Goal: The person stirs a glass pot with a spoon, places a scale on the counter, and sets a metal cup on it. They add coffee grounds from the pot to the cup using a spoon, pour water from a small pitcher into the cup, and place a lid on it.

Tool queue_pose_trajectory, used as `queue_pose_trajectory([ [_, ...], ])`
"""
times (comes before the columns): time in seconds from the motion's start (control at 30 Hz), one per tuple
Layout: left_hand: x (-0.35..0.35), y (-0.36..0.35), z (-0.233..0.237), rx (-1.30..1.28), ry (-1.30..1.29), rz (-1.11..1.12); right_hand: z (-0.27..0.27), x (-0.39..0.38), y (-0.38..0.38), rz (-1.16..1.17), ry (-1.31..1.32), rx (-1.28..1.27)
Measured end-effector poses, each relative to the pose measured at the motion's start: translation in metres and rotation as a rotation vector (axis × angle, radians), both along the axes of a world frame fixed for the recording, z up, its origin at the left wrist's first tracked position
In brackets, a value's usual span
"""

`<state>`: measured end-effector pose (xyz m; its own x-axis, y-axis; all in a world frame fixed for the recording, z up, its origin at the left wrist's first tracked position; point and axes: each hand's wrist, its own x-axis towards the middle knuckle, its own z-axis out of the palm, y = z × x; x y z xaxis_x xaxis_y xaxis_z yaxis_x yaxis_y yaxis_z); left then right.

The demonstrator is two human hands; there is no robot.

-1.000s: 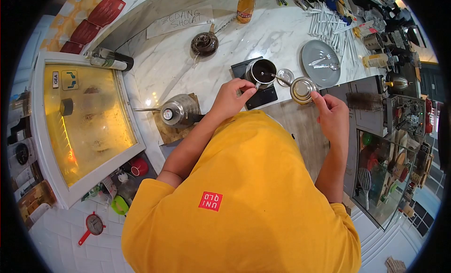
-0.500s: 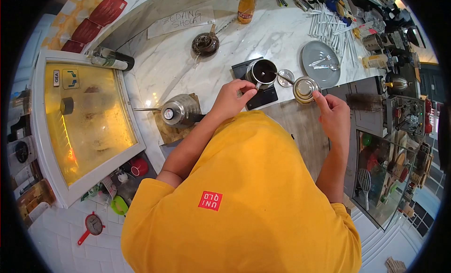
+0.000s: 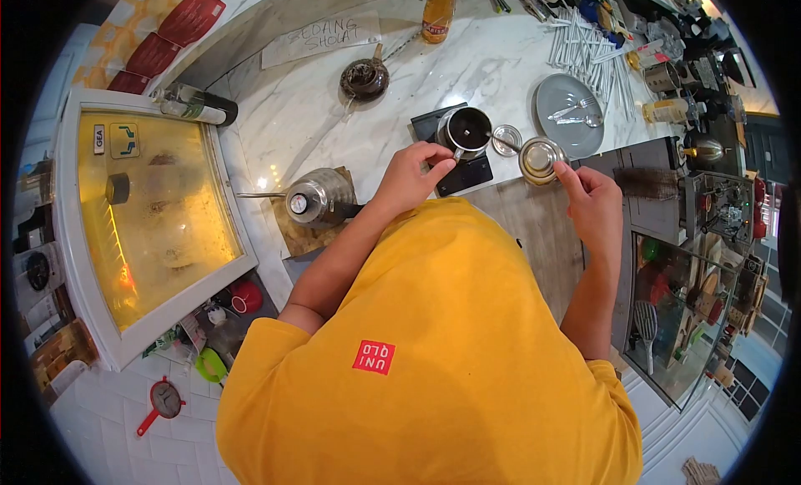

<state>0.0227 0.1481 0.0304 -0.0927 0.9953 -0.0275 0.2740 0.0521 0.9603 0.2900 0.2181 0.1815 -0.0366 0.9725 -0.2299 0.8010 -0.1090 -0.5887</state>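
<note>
A steel cup (image 3: 451, 119) with a dark inside stands on a black flat device (image 3: 467, 176). My left hand (image 3: 417, 178) pinches the handle on the cup's near side. In the fingers of my right hand (image 3: 594, 203) is a round metal piece like a lid (image 3: 541, 158), held to the right of the cup. From it a thin dark rod (image 3: 506, 140) reaches to the cup's mouth; how the two join I cannot make out. Behind the rod, a small clear-and-silver disc (image 3: 511, 149) lies on the counter.
A grey plate (image 3: 576, 138) with cutlery lies to the right. On the left, a gooseneck kettle (image 3: 319, 197) stands on a wooden board. Farther back are a dark round pot (image 3: 365, 79) and an amber bottle (image 3: 438, 13). White straws (image 3: 584, 55) spread at the back right.
The round metal piece in my right hand has shifted very slightly left, and the rod at the cup's mouth sits a little differently. My left hand has stayed on the handle.
</note>
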Motion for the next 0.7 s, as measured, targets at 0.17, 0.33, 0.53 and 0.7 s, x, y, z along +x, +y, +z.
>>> queue_pose_trajectory([
  [0.17,-0.002,0.000,-0.001,-0.018,0.000,-0.006,0.006,-0.003,-0.002,-0.012,-0.016,-0.059],
  [0.33,-0.001,0.000,0.000,-0.020,-0.009,0.000,0.002,-0.006,0.005,-0.035,-0.006,0.006],
  [0.53,0.000,0.001,0.003,-0.023,0.019,-0.013,0.012,-0.013,0.003,-0.026,0.046,-0.052],
  [0.7,-0.001,0.000,0.002,-0.023,0.006,-0.009,0.010,-0.006,0.003,-0.008,0.000,-0.047],
])
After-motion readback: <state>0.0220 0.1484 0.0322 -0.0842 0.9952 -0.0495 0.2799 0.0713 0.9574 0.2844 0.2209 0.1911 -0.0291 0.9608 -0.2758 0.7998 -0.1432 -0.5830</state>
